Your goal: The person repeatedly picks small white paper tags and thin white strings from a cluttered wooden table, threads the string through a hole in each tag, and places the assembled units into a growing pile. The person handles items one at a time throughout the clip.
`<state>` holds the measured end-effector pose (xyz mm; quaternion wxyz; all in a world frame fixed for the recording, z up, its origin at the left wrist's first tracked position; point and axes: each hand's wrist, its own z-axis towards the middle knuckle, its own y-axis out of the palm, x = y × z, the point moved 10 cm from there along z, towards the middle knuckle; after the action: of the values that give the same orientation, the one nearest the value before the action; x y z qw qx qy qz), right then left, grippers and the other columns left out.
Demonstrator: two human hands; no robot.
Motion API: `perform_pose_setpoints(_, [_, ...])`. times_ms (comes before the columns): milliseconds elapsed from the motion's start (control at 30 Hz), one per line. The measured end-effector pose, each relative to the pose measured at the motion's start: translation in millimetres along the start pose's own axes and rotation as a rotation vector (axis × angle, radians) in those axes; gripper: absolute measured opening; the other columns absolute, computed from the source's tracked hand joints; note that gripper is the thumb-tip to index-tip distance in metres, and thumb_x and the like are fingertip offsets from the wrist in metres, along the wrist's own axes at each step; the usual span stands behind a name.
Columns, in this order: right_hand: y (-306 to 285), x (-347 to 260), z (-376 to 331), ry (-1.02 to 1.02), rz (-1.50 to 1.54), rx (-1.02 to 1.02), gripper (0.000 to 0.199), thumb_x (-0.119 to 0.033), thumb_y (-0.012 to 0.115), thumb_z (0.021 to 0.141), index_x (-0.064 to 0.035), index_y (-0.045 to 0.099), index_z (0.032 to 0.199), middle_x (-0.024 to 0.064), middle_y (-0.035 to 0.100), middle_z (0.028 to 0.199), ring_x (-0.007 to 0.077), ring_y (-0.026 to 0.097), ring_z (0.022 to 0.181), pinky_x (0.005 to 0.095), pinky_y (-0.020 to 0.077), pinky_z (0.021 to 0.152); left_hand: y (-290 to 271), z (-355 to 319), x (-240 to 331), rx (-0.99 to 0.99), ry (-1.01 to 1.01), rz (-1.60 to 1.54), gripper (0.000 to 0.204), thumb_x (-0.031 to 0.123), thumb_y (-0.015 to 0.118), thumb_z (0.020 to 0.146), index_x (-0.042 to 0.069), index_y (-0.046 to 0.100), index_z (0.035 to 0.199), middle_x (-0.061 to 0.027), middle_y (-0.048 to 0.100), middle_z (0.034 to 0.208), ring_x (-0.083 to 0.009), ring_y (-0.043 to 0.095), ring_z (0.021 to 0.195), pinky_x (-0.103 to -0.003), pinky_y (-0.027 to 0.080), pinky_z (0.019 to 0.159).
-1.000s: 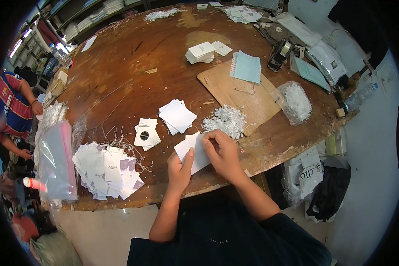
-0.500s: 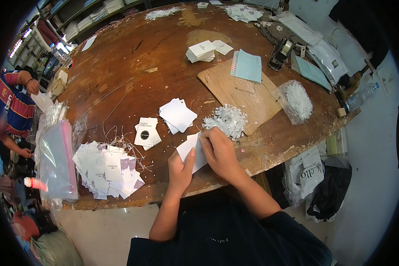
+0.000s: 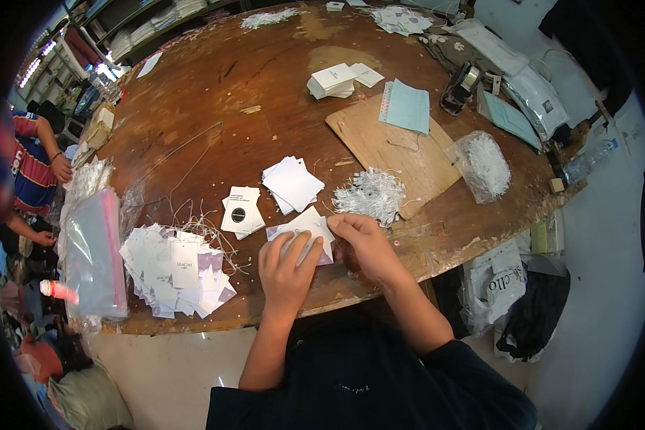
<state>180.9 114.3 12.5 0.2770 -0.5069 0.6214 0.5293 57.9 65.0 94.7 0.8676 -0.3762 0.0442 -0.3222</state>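
My left hand lies with its fingers spread over white and lilac hang tags near the table's front edge. The tags are partly hidden under those fingers. At their upper right corner, my right hand pinches a tag between thumb and forefinger; whether a string is in the pinch cannot be made out. Just beyond lies a tangled heap of white tag strings. A stack of blank white tags and a small pile of cards with a black round mark sit to the left of it.
A spread of strung tags lies at the left, beside clear plastic bags. To the right are a wooden board, a bag of white strings and a tape dispenser. Another person stands at the far left.
The tags held up between both hands have been lowered to the table. My left hand has opened out over them, and my right hand has moved slightly down and right.
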Motion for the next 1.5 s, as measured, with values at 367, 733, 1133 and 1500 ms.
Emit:
perform_pose_setpoints(367, [7, -69, 61, -0.638, -0.991, 0.331, 0.023, -0.023, 0.076, 0.088, -0.0013, 0.071, 0.092, 0.0139, 0.069, 0.089, 0.029, 0.065, 0.079, 0.0395, 0.0503, 0.069, -85, -62, -120, 0.041, -0.37, 0.382, 0.032, 0.009, 0.074, 0.076, 0.012, 0.071, 0.108, -0.0063, 0.067, 0.116, -0.0329, 0.06, 0.107, -0.049, 0.046, 0.092])
perform_pose_setpoints(733, [37, -37, 54, -0.715, -1.502, 0.372, 0.047, -0.037, 0.083, 0.077, -0.0085, 0.07, 0.112, 0.0134, 0.061, 0.123, 0.0329, 0.059, 0.109, 0.0459, 0.0459, 0.085, -32, -24, -139, -0.106, -0.544, 0.299, 0.047, 0.04, 0.08, 0.083, 0.004, 0.071, 0.112, -0.0136, 0.062, 0.126, -0.0356, 0.057, 0.116, -0.049, 0.046, 0.097])
perform_pose_setpoints(1133, [34, -39, 47, -0.783, -1.441, 0.385, 0.037, -0.034, 0.08, 0.08, -0.0055, 0.076, 0.103, 0.0144, 0.062, 0.125, 0.0328, 0.058, 0.111, 0.0464, 0.0448, 0.088, 18, -13, -160, -0.245, -0.676, 0.288, 0.048, 0.036, 0.08, 0.082, 0.002, 0.071, 0.115, -0.0124, 0.067, 0.119, -0.0346, 0.063, 0.105, -0.044, 0.052, 0.092])
perform_pose_setpoints(1500, [37, -54, 36, -0.853, -1.354, 0.412, 0.037, -0.032, 0.079, 0.079, -0.006, 0.074, 0.103, 0.0149, 0.061, 0.123, 0.0326, 0.057, 0.109, 0.0462, 0.0431, 0.088, -7, -1, -141, 0.102, -0.683, -0.094, 0.053, 0.013, 0.082, 0.082, 0.003, 0.064, 0.13, -0.012, 0.063, 0.116, -0.0264, 0.063, 0.104, -0.04, 0.052, 0.093])
